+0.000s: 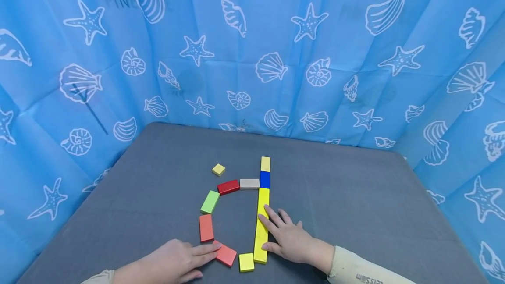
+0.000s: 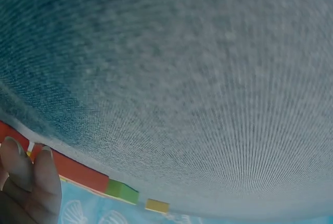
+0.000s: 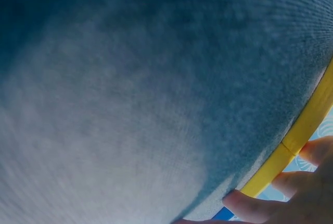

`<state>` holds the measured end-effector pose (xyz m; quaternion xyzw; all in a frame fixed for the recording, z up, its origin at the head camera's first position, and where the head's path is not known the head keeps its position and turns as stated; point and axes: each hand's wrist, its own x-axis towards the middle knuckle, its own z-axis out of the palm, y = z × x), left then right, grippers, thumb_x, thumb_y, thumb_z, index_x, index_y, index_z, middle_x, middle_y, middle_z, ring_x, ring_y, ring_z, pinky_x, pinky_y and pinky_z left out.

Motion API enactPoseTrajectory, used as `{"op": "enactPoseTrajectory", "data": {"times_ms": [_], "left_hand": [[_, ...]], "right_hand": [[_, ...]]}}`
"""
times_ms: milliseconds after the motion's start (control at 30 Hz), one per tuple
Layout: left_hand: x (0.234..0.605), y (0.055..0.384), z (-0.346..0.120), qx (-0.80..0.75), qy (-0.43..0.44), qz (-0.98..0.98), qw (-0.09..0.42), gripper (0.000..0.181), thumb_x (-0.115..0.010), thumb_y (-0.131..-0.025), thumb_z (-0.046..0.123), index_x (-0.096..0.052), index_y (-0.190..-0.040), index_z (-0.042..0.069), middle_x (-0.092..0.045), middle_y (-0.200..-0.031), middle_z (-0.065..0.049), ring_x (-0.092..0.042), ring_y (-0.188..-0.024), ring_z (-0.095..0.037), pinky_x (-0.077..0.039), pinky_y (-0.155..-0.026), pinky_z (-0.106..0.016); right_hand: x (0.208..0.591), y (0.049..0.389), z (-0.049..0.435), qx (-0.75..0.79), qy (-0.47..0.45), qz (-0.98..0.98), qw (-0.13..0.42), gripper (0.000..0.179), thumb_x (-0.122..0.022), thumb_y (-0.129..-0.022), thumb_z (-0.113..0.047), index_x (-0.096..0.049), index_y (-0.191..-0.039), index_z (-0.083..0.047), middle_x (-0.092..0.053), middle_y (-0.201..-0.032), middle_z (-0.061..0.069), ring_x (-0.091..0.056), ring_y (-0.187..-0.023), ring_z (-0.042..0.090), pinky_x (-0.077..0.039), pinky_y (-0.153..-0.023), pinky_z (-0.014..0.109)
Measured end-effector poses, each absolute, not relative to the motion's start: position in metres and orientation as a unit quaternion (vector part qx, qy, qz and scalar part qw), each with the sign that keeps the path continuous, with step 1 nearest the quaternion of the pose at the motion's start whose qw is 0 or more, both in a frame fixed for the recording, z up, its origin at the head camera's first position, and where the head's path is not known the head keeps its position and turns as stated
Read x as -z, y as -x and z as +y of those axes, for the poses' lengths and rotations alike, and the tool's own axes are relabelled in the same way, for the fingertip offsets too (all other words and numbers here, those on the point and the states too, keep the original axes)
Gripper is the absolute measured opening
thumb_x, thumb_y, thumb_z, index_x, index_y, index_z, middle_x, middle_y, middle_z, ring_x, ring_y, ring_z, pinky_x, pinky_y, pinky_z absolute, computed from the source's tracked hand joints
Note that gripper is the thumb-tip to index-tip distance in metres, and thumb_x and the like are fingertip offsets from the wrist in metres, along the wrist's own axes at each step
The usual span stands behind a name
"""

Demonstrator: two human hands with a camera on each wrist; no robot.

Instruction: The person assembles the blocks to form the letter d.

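My left hand (image 1: 169,261) reaches in from the lower left, its extended fingertips on the upper left corner of a tilted coral-red block (image 1: 226,256). Spread over a long yellow strip (image 1: 261,231), my right hand (image 1: 291,239) touches it with fingertips and thumb. A seam in that yellow strip (image 3: 273,169) shows in the right wrist view. Beyond it, a blue block (image 1: 265,179) and a pale yellow block (image 1: 265,164) continue the line. A yellow square block (image 1: 246,262) lies between the coral-red block and the strip's near end.
Another coral-red block (image 1: 206,228), a green block (image 1: 210,202), a dark red block (image 1: 228,187) and a whitish block (image 1: 250,184) curve round to the blue one. One small pale yellow block (image 1: 218,169) lies apart, farther back. A blue shell-patterned curtain (image 1: 252,78) surrounds the grey table (image 1: 339,187).
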<state>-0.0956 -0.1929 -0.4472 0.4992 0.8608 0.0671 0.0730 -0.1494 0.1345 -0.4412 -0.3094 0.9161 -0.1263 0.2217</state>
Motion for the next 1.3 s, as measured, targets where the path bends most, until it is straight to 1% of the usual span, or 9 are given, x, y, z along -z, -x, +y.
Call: {"op": "enactPoseTrajectory", "data": {"times_ms": [233, 367, 467, 567, 700, 900, 1067, 1167, 1300], "left_hand": [[0.447, 0.097, -0.194, -0.078, -0.486, 0.867, 0.08, 0.051, -0.055, -0.098, 0.041, -0.05, -0.144, 0.018, -0.055, -0.137, 0.011, -0.038, -0.058, 0.006, -0.032, -0.056, -0.006], [0.446, 0.096, -0.19, -0.089, -0.49, 0.863, 0.081, 0.05, -0.056, -0.098, 0.039, -0.051, -0.143, 0.017, -0.056, -0.136, 0.009, -0.043, -0.062, 0.006, -0.035, -0.059, -0.006], [0.446, 0.095, -0.18, -0.097, -0.515, 0.849, 0.071, 0.048, -0.054, -0.1, 0.036, -0.051, -0.143, 0.015, -0.054, -0.138, 0.006, -0.04, -0.058, 0.006, -0.032, -0.059, -0.003], [0.445, 0.09, -0.165, -0.099, -0.561, 0.821, 0.045, 0.046, -0.054, -0.101, 0.031, -0.051, -0.142, 0.012, -0.051, -0.142, 0.001, -0.035, -0.057, 0.006, -0.027, -0.058, -0.001], [0.444, 0.084, -0.147, -0.073, -0.592, 0.802, 0.033, 0.047, -0.055, -0.101, 0.029, -0.048, -0.144, 0.011, -0.044, -0.148, -0.001, -0.032, -0.06, 0.006, -0.023, -0.054, -0.001], [0.444, 0.083, -0.138, -0.029, -0.575, 0.816, 0.054, 0.049, -0.055, -0.1, 0.033, -0.049, -0.144, 0.013, -0.042, -0.15, 0.003, -0.025, -0.054, 0.003, -0.02, -0.049, -0.005], [0.442, 0.087, -0.138, -0.04, -0.558, 0.824, 0.085, 0.05, -0.05, -0.101, 0.039, -0.049, -0.144, 0.014, -0.042, -0.149, 0.005, -0.031, -0.055, 0.005, -0.024, -0.051, -0.004], [0.442, 0.089, -0.139, -0.048, -0.559, 0.822, 0.097, 0.049, -0.051, -0.101, 0.037, -0.049, -0.144, 0.014, -0.043, -0.149, 0.005, -0.032, -0.055, 0.004, -0.025, -0.051, -0.003], [0.444, 0.09, -0.139, -0.05, -0.56, 0.822, 0.086, 0.046, -0.053, -0.101, 0.032, -0.051, -0.143, 0.013, -0.044, -0.148, 0.005, -0.029, -0.053, 0.004, -0.024, -0.05, -0.004]], "right_hand": [[0.442, 0.151, 0.134, 0.122, 0.308, 0.918, 0.22, 0.073, -0.052, -0.094, -0.055, -0.033, -0.153, -0.016, -0.017, -0.161, 0.009, -0.027, -0.136, 0.048, -0.034, -0.08, 0.079], [0.442, 0.15, 0.134, 0.122, 0.307, 0.918, 0.222, 0.073, -0.052, -0.094, -0.055, -0.033, -0.153, -0.016, -0.017, -0.16, 0.009, -0.028, -0.136, 0.048, -0.034, -0.081, 0.078], [0.441, 0.15, 0.134, 0.125, 0.305, 0.917, 0.224, 0.073, -0.052, -0.094, -0.054, -0.033, -0.153, -0.016, -0.017, -0.16, 0.009, -0.028, -0.136, 0.048, -0.034, -0.081, 0.078], [0.441, 0.15, 0.134, 0.128, 0.303, 0.917, 0.225, 0.072, -0.053, -0.094, -0.054, -0.033, -0.152, -0.015, -0.018, -0.16, 0.009, -0.028, -0.136, 0.048, -0.034, -0.081, 0.078], [0.441, 0.15, 0.134, 0.129, 0.301, 0.918, 0.224, 0.073, -0.053, -0.094, -0.054, -0.033, -0.152, -0.016, -0.018, -0.16, 0.009, -0.027, -0.137, 0.047, -0.033, -0.082, 0.078], [0.442, 0.15, 0.134, 0.127, 0.307, 0.918, 0.217, 0.073, -0.054, -0.093, -0.054, -0.034, -0.152, -0.015, -0.019, -0.16, 0.01, -0.028, -0.136, 0.048, -0.034, -0.08, 0.078], [0.442, 0.15, 0.134, 0.129, 0.31, 0.917, 0.214, 0.073, -0.053, -0.094, -0.054, -0.035, -0.152, -0.014, -0.019, -0.16, 0.01, -0.028, -0.136, 0.048, -0.034, -0.08, 0.078], [0.442, 0.15, 0.134, 0.13, 0.31, 0.917, 0.216, 0.073, -0.053, -0.094, -0.054, -0.035, -0.152, -0.014, -0.019, -0.16, 0.01, -0.028, -0.136, 0.048, -0.034, -0.081, 0.078], [0.442, 0.15, 0.134, 0.131, 0.311, 0.916, 0.217, 0.072, -0.052, -0.094, -0.054, -0.035, -0.152, -0.014, -0.019, -0.16, 0.01, -0.029, -0.136, 0.048, -0.035, -0.081, 0.078]]}}
